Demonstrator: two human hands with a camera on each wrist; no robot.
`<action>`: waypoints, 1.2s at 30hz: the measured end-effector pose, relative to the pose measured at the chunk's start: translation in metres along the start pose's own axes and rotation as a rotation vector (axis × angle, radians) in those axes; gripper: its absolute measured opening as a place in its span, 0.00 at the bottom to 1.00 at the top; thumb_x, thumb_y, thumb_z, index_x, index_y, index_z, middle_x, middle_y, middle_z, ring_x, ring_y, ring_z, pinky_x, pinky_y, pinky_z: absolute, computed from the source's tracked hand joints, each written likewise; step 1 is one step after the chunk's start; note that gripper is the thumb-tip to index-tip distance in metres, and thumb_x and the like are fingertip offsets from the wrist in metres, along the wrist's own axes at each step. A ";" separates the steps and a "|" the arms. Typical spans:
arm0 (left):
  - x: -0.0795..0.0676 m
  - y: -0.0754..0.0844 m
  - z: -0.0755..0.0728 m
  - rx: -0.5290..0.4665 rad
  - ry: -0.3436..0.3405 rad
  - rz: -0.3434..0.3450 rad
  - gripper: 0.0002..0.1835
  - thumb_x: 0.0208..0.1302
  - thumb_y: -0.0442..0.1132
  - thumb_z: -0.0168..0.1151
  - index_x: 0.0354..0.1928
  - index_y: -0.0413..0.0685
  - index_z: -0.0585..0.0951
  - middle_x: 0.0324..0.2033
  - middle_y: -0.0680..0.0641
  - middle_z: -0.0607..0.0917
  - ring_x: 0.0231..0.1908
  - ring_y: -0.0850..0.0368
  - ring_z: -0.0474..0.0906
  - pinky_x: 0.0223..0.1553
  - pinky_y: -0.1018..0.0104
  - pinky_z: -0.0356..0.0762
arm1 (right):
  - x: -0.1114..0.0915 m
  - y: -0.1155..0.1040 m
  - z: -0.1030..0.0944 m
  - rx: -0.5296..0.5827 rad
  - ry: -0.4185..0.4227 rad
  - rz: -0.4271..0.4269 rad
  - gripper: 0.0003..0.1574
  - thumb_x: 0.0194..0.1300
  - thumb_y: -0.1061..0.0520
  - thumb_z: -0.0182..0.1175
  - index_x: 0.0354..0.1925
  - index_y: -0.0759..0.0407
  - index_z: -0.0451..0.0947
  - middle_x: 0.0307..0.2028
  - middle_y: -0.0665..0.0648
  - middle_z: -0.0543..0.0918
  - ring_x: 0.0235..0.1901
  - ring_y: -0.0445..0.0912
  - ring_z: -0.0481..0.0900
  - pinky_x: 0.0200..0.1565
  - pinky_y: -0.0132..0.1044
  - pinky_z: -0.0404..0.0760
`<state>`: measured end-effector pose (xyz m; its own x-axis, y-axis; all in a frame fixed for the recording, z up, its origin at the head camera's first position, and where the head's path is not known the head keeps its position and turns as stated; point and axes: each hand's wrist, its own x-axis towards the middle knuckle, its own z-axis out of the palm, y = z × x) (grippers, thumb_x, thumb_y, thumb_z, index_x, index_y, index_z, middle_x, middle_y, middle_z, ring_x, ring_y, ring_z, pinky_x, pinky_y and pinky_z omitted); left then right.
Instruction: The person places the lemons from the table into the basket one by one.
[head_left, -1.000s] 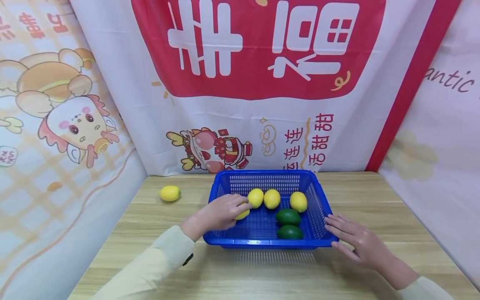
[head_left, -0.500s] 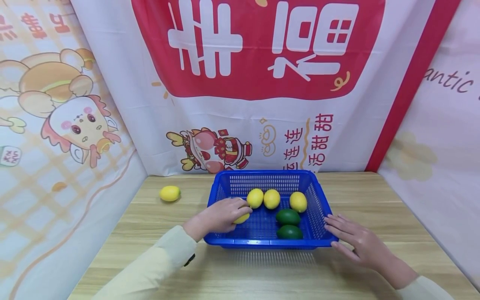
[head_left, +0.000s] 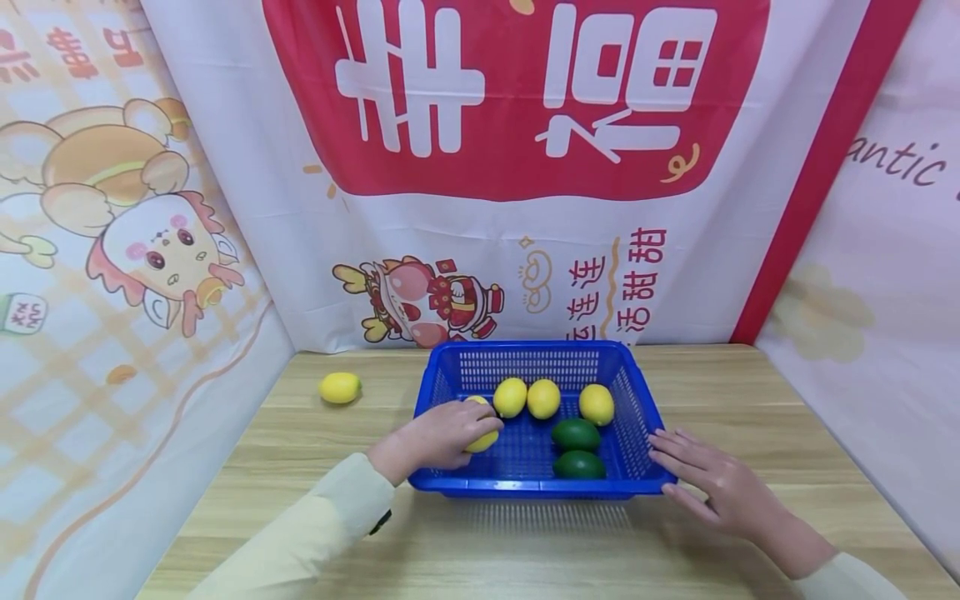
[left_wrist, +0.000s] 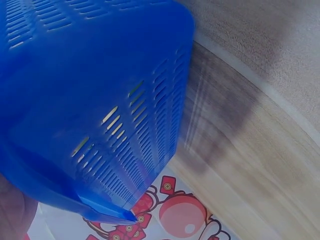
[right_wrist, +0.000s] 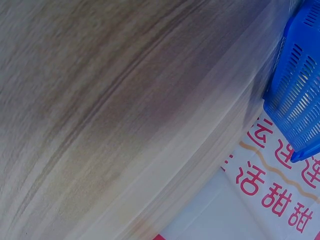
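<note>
A blue plastic basket (head_left: 517,485) with slotted walls stands on the table. Reaching over its left rim, my left hand (head_left: 442,435) curls its fingers over a yellow lemon (head_left: 482,441) inside. More yellow (head_left: 477,400) shows above the fingers; whether it belongs to a second lemon I cannot tell. My right hand (head_left: 723,487) rests against the basket's right rim, fingers fairly straight, thumb by the front corner. Inside lie more lemons (head_left: 510,398) and two dark green fruits (head_left: 579,465). Both wrist views show the basket's outer wall (left_wrist: 100,125), with little or no hand in sight.
A loose lemon (head_left: 341,387) lies on the wooden table (head_left: 555,550) left of the basket. Right behind the basket hangs a printed cloth (head_left: 480,225). More printed cloth (head_left: 150,350) borders the table's left side, and another (head_left: 885,333) its right.
The left hand has drawn back slightly toward the left and front, and more yellow now shows around its fingers. The right hand and basket stay where they were.
</note>
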<state>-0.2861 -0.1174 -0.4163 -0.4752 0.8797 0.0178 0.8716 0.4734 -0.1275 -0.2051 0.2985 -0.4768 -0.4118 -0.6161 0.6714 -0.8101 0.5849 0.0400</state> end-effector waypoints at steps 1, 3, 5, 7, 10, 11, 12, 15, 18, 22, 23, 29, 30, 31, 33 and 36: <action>0.000 0.000 0.000 0.002 0.003 0.001 0.27 0.57 0.39 0.71 0.60 0.47 0.75 0.50 0.50 0.79 0.48 0.57 0.75 0.56 0.67 0.73 | 0.000 0.000 0.000 -0.002 0.000 0.000 0.32 0.74 0.38 0.47 0.55 0.60 0.81 0.58 0.57 0.80 0.57 0.54 0.77 0.67 0.29 0.57; -0.001 0.000 0.000 0.002 0.005 -0.001 0.27 0.57 0.40 0.71 0.60 0.48 0.75 0.50 0.50 0.79 0.48 0.57 0.75 0.56 0.67 0.74 | 0.000 0.000 0.000 -0.003 0.001 0.000 0.32 0.74 0.38 0.47 0.55 0.60 0.81 0.58 0.57 0.80 0.56 0.54 0.78 0.67 0.29 0.57; -0.001 0.001 -0.001 -0.001 0.008 -0.005 0.27 0.58 0.41 0.70 0.60 0.48 0.75 0.50 0.50 0.79 0.48 0.57 0.75 0.55 0.66 0.74 | 0.000 0.000 0.000 -0.004 0.000 0.000 0.32 0.74 0.38 0.47 0.55 0.60 0.81 0.57 0.57 0.80 0.56 0.54 0.78 0.67 0.29 0.57; -0.002 0.001 -0.002 -0.006 0.014 -0.009 0.27 0.58 0.42 0.70 0.59 0.48 0.75 0.51 0.49 0.79 0.49 0.56 0.76 0.56 0.65 0.74 | 0.000 0.000 0.000 -0.002 -0.001 0.001 0.32 0.74 0.38 0.47 0.55 0.60 0.81 0.57 0.57 0.80 0.56 0.54 0.78 0.67 0.29 0.57; -0.004 0.001 -0.004 -0.010 0.030 -0.012 0.27 0.58 0.42 0.70 0.59 0.47 0.75 0.52 0.48 0.79 0.51 0.54 0.76 0.56 0.62 0.74 | 0.000 0.000 0.000 0.001 0.002 -0.002 0.32 0.74 0.38 0.47 0.55 0.61 0.82 0.57 0.57 0.80 0.56 0.54 0.77 0.67 0.29 0.57; -0.004 0.001 -0.004 -0.010 0.037 -0.009 0.27 0.57 0.42 0.70 0.59 0.47 0.75 0.53 0.47 0.79 0.52 0.54 0.76 0.57 0.61 0.74 | 0.000 0.000 0.000 0.001 0.003 -0.003 0.32 0.74 0.38 0.47 0.54 0.61 0.82 0.57 0.57 0.80 0.56 0.54 0.77 0.67 0.29 0.57; -0.004 0.001 -0.005 -0.010 0.044 -0.007 0.26 0.58 0.41 0.70 0.58 0.47 0.75 0.53 0.47 0.79 0.53 0.54 0.76 0.58 0.61 0.74 | 0.000 0.000 0.000 0.002 0.004 -0.003 0.32 0.74 0.38 0.47 0.54 0.61 0.82 0.57 0.58 0.80 0.57 0.54 0.77 0.67 0.29 0.57; -0.005 0.000 -0.004 -0.019 0.062 0.004 0.25 0.59 0.41 0.69 0.58 0.47 0.76 0.53 0.48 0.79 0.53 0.54 0.76 0.58 0.61 0.73 | 0.000 0.000 0.000 0.002 0.005 -0.004 0.32 0.73 0.38 0.48 0.54 0.61 0.82 0.57 0.57 0.80 0.57 0.53 0.77 0.67 0.29 0.57; -0.006 -0.001 -0.003 -0.031 0.066 0.008 0.24 0.61 0.41 0.68 0.59 0.46 0.75 0.53 0.48 0.79 0.53 0.55 0.76 0.59 0.62 0.73 | 0.000 0.000 0.000 0.002 0.003 0.000 0.32 0.73 0.38 0.48 0.55 0.60 0.81 0.57 0.57 0.80 0.57 0.53 0.77 0.67 0.29 0.57; -0.006 -0.001 -0.003 -0.035 0.056 -0.003 0.25 0.60 0.40 0.68 0.59 0.47 0.75 0.53 0.49 0.79 0.53 0.55 0.75 0.58 0.62 0.73 | 0.000 0.000 0.000 0.006 0.002 0.002 0.32 0.73 0.38 0.48 0.55 0.61 0.81 0.57 0.57 0.80 0.57 0.53 0.77 0.67 0.29 0.57; -0.007 -0.001 -0.004 -0.033 0.055 -0.005 0.25 0.60 0.40 0.68 0.60 0.47 0.75 0.53 0.49 0.79 0.53 0.55 0.76 0.58 0.62 0.73 | 0.000 0.000 0.000 0.007 0.001 0.003 0.32 0.73 0.38 0.48 0.55 0.61 0.81 0.57 0.57 0.80 0.58 0.53 0.77 0.67 0.29 0.57; -0.008 -0.002 -0.004 -0.020 0.072 -0.003 0.24 0.60 0.41 0.68 0.58 0.47 0.75 0.51 0.49 0.80 0.51 0.56 0.77 0.55 0.63 0.75 | 0.000 0.000 -0.001 0.003 -0.005 0.012 0.32 0.73 0.38 0.48 0.56 0.60 0.81 0.58 0.57 0.80 0.58 0.52 0.76 0.66 0.28 0.56; -0.008 -0.002 -0.004 -0.019 0.074 -0.003 0.24 0.60 0.40 0.68 0.58 0.47 0.75 0.51 0.49 0.80 0.50 0.55 0.77 0.55 0.63 0.76 | 0.000 0.000 -0.001 0.001 -0.005 0.012 0.32 0.73 0.38 0.48 0.56 0.60 0.81 0.58 0.57 0.80 0.58 0.52 0.76 0.66 0.28 0.56; -0.009 -0.002 -0.004 -0.017 0.076 -0.003 0.24 0.60 0.40 0.68 0.58 0.47 0.76 0.51 0.49 0.80 0.50 0.55 0.77 0.55 0.63 0.76 | 0.000 0.000 -0.001 0.000 -0.005 0.011 0.32 0.73 0.38 0.48 0.56 0.60 0.81 0.58 0.56 0.79 0.58 0.52 0.76 0.66 0.28 0.56; -0.009 -0.002 -0.004 -0.011 0.076 -0.004 0.25 0.59 0.40 0.69 0.58 0.47 0.75 0.51 0.48 0.80 0.50 0.55 0.77 0.54 0.63 0.76 | 0.000 0.000 -0.001 -0.003 -0.004 0.009 0.32 0.73 0.38 0.48 0.55 0.60 0.81 0.58 0.56 0.79 0.58 0.52 0.76 0.67 0.29 0.56; -0.010 -0.002 -0.005 -0.006 0.085 -0.001 0.25 0.58 0.39 0.69 0.58 0.47 0.76 0.51 0.48 0.80 0.50 0.54 0.77 0.54 0.62 0.76 | 0.000 0.000 -0.001 -0.005 -0.004 0.006 0.32 0.73 0.38 0.48 0.55 0.60 0.81 0.58 0.57 0.80 0.58 0.52 0.76 0.67 0.29 0.56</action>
<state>-0.2825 -0.1273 -0.4109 -0.4646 0.8796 0.1022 0.8718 0.4746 -0.1217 -0.2048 0.2986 -0.4762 -0.4181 -0.6148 0.6687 -0.8055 0.5912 0.0399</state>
